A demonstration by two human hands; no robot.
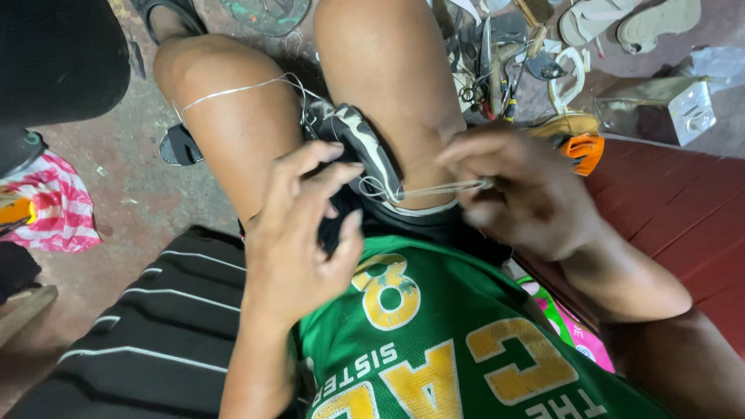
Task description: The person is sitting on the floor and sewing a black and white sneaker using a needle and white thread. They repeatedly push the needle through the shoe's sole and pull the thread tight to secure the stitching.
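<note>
Thread (pixel 434 188) runs taut between the two hands, a pale doubled strand that looks waxy and stiff. The right hand (pixel 528 194) is closed, pinching the strand's right end between fingertips and thumb; whether a needle sits in that pinch I cannot tell. The left hand (pixel 299 233) curls around the near end of a dark shoe (pixel 365 147) with white stripes, clamped between the person's bare knees, thumb and fingers gripping it from both sides.

Judging from this, the main risk is the strand itself: pulled hard at this angle it could cut into the fingers, snap, or tear through the edge of the shoe's upper. The loose loops bunched just beside the shoe could also snag and knot before they draw through. A further length of pale thread (pixel 233 91) drapes over the left knee and could catch on it. If the knees relax, the shoe may twist out of the left hand's grip.

The shoe looks soft and pliable, with a smooth, slightly glossy surface. Far right, on the rough concrete floor, lies a cluttered heap of tools (pixel 497 70), metallic and dark-handled, near a pair of pale sandals (pixel 621 19). A red-and-white striped cloth (pixel 54 209) lies at the left.
</note>
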